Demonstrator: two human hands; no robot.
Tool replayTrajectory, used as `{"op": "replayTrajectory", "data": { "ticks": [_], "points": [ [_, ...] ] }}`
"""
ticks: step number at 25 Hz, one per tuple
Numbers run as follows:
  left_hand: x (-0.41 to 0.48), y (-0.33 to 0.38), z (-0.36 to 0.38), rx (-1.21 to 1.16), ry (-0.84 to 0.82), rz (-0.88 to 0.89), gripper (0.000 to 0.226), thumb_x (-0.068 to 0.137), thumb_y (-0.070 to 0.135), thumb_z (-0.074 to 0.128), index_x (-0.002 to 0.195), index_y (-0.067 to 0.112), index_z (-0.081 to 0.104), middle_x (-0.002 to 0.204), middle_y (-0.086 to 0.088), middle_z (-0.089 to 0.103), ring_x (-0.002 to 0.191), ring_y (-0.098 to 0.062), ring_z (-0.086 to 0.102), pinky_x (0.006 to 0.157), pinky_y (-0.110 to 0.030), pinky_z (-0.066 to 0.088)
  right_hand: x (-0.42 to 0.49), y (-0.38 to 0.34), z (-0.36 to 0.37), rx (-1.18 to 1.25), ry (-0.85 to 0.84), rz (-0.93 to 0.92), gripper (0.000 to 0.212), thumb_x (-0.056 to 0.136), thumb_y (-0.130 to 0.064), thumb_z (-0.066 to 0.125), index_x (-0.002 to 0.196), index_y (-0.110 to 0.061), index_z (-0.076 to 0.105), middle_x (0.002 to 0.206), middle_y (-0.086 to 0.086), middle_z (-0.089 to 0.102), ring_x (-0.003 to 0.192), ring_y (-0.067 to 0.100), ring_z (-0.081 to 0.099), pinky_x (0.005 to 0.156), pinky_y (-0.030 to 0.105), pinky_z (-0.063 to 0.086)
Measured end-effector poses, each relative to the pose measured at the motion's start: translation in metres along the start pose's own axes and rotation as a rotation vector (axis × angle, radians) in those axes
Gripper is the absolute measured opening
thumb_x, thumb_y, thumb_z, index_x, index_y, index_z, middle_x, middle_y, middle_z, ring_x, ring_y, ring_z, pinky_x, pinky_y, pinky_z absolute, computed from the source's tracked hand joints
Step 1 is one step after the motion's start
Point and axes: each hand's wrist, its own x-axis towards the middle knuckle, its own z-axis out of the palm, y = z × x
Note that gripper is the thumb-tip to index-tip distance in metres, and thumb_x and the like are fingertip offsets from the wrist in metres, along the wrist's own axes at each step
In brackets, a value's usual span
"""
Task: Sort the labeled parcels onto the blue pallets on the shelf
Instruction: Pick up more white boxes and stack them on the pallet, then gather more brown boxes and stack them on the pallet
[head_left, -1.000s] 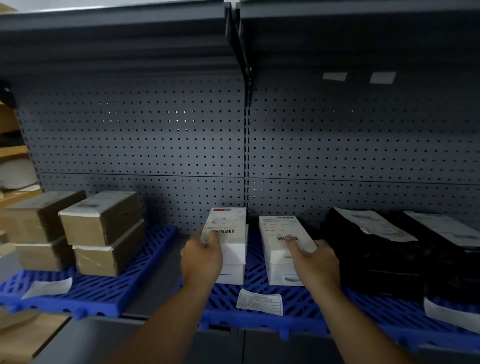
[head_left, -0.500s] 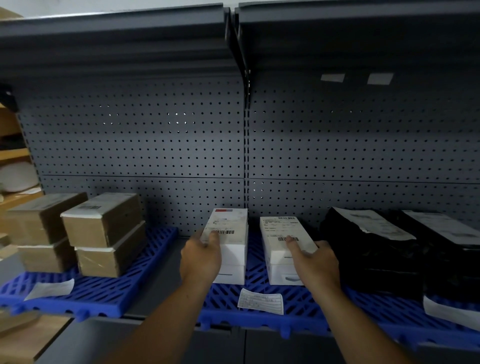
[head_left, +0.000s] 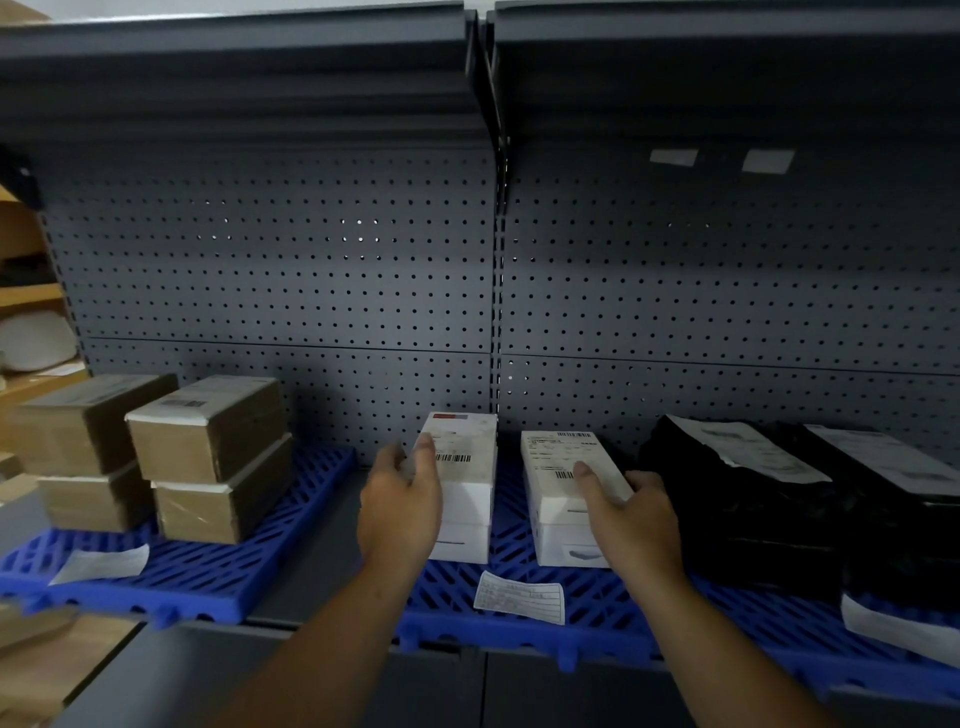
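Observation:
Two stacks of white labeled boxes stand side by side on the middle blue pallet (head_left: 597, 608). My left hand (head_left: 402, 506) grips the near left corner of the left stack's top box (head_left: 462, 447), thumb on its label. My right hand (head_left: 631, 517) holds the near right corner of the right stack's top box (head_left: 563, 462), thumb on top. Brown cardboard parcels (head_left: 208, 431) sit stacked on the left blue pallet (head_left: 171, 577). Black bagged parcels (head_left: 737, 483) with white labels lie on the right.
A grey pegboard wall (head_left: 311, 270) backs the shelf, with another shelf overhead. Paper labels (head_left: 519, 597) lie on the pallets' front edges. Wooden shelving (head_left: 26, 291) stands at the far left, and a wooden surface at lower left.
Both hands have stayed on the white boxes. My left thumb has slid a little further back along the box's top; the view has shifted slightly.

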Motion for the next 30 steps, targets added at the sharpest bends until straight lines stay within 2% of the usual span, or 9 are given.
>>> {"op": "replayTrajectory", "data": {
  "ticks": [2, 4, 5, 11, 14, 18, 22, 26, 30],
  "points": [
    [-0.013, 0.007, -0.004, 0.151, 0.131, 0.342, 0.060, 0.101, 0.055, 0.043, 0.147, 0.017, 0.049, 0.145, -0.004, 0.056, 0.133, -0.024, 0.051, 0.111, -0.043, 0.039, -0.003, -0.005, -0.005, -0.113, 0.025, -0.107, 0.062, 0.084, -0.063, 0.069, 0.124, -0.017, 0.055, 0.121, 0.008, 0.064, 0.096, 0.020, 0.066, 0.064, 0.032, 0.061],
    [-0.027, 0.022, -0.003, 0.207, 0.135, 0.635, 0.055, 0.101, 0.048, 0.045, 0.145, 0.015, 0.051, 0.145, -0.001, 0.054, 0.139, -0.019, 0.044, 0.121, -0.041, 0.027, -0.007, -0.011, -0.009, -0.212, 0.075, -0.247, 0.068, 0.087, -0.062, 0.064, 0.135, -0.014, 0.054, 0.132, 0.007, 0.059, 0.118, 0.024, 0.058, 0.093, 0.041, 0.055],
    [-0.034, 0.030, 0.001, 0.209, 0.096, 0.703, 0.053, 0.100, 0.046, 0.046, 0.144, 0.016, 0.052, 0.143, 0.001, 0.056, 0.138, -0.018, 0.044, 0.121, -0.042, 0.026, -0.010, -0.015, -0.012, -0.267, 0.097, -0.331, 0.067, 0.089, -0.059, 0.064, 0.137, -0.013, 0.053, 0.134, 0.006, 0.058, 0.124, 0.024, 0.054, 0.100, 0.043, 0.050],
    [-0.070, 0.053, 0.037, 0.176, -0.098, 0.878, 0.045, 0.097, 0.038, 0.052, 0.137, 0.017, 0.058, 0.132, 0.002, 0.062, 0.126, -0.020, 0.052, 0.114, -0.041, 0.035, -0.026, -0.017, -0.059, -0.504, 0.133, -0.750, 0.041, 0.090, -0.034, 0.071, 0.125, -0.016, 0.062, 0.124, 0.001, 0.062, 0.117, 0.019, 0.055, 0.105, 0.035, 0.040],
    [-0.095, 0.056, 0.067, 0.124, -0.215, 0.936, 0.045, 0.095, 0.038, 0.052, 0.134, 0.016, 0.061, 0.128, -0.001, 0.064, 0.120, -0.025, 0.056, 0.107, -0.043, 0.041, -0.036, -0.001, -0.106, -0.613, 0.232, -0.695, 0.037, 0.089, -0.028, 0.074, 0.121, -0.014, 0.064, 0.122, 0.003, 0.065, 0.117, 0.023, 0.059, 0.104, 0.038, 0.043],
    [-0.155, 0.069, 0.115, 0.026, -0.349, 1.054, 0.044, 0.099, 0.042, 0.047, 0.136, 0.019, 0.058, 0.129, 0.002, 0.062, 0.122, -0.021, 0.052, 0.107, -0.035, 0.036, -0.057, 0.036, -0.184, -0.751, 0.360, -0.549, 0.031, 0.091, -0.030, 0.073, 0.118, -0.017, 0.064, 0.117, 0.001, 0.064, 0.109, 0.023, 0.060, 0.097, 0.040, 0.046],
    [-0.235, 0.091, 0.152, -0.165, -0.573, 1.083, 0.041, 0.095, 0.039, 0.052, 0.130, 0.020, 0.062, 0.122, 0.004, 0.063, 0.116, -0.021, 0.057, 0.101, -0.038, 0.043, -0.087, 0.069, -0.269, -0.842, 0.472, -0.408, 0.030, 0.086, -0.026, 0.074, 0.113, -0.017, 0.063, 0.109, 0.000, 0.061, 0.101, 0.025, 0.059, 0.090, 0.041, 0.045],
    [-0.307, 0.114, 0.201, -0.168, -0.752, 1.133, 0.042, 0.094, 0.042, 0.051, 0.131, 0.025, 0.060, 0.121, 0.009, 0.062, 0.116, -0.015, 0.055, 0.100, -0.032, 0.040, -0.107, 0.096, -0.353, -0.887, 0.595, -0.265, 0.034, 0.083, -0.025, 0.076, 0.114, -0.017, 0.065, 0.114, -0.001, 0.064, 0.112, 0.024, 0.060, 0.096, 0.040, 0.044],
    [-0.391, 0.133, 0.272, -0.147, -0.894, 1.175, 0.042, 0.094, 0.046, 0.050, 0.131, 0.029, 0.059, 0.123, 0.012, 0.062, 0.115, -0.010, 0.053, 0.094, -0.026, 0.038, -0.115, 0.133, -0.454, -0.917, 0.719, -0.155, 0.034, 0.084, -0.026, 0.078, 0.115, -0.021, 0.064, 0.114, -0.005, 0.062, 0.109, 0.019, 0.059, 0.093, 0.037, 0.046]
  ]
}}
